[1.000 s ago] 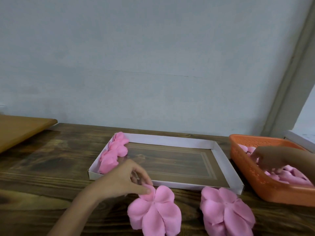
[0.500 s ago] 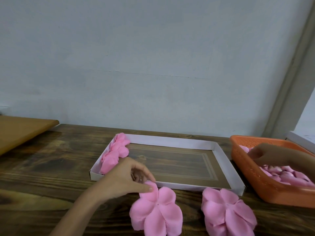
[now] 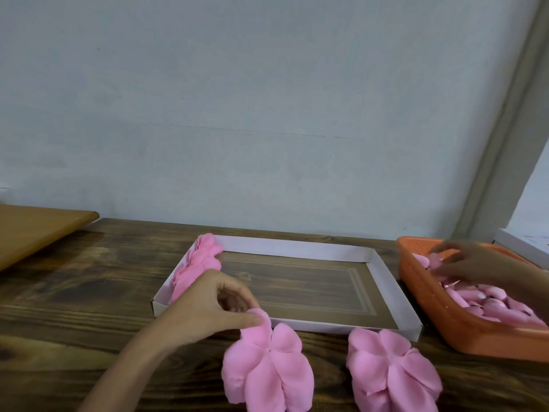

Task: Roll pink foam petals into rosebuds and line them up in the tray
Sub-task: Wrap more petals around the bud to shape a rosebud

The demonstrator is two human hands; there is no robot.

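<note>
Left hand [image 3: 208,307] pinches petal fan [image 3: 267,373]; right hand [image 3: 475,266] inside orange basket [image 3: 463,330].

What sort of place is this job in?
Probably a small craft workbench, home or workshop: a wooden table against a bare wall, a cardboard tray of rosebuds, a basket of loose petals beside two petal fans.

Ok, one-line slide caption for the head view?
Left hand pinches a flat petal cluster before the tray; right hand inside the orange basket.

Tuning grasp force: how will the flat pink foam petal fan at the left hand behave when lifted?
Probably floppy: the pink foam petal fan curls at the edge where the left hand pinches it. Likely light: thin overlapping petals. Lying flat, unlikely to roll.
</note>
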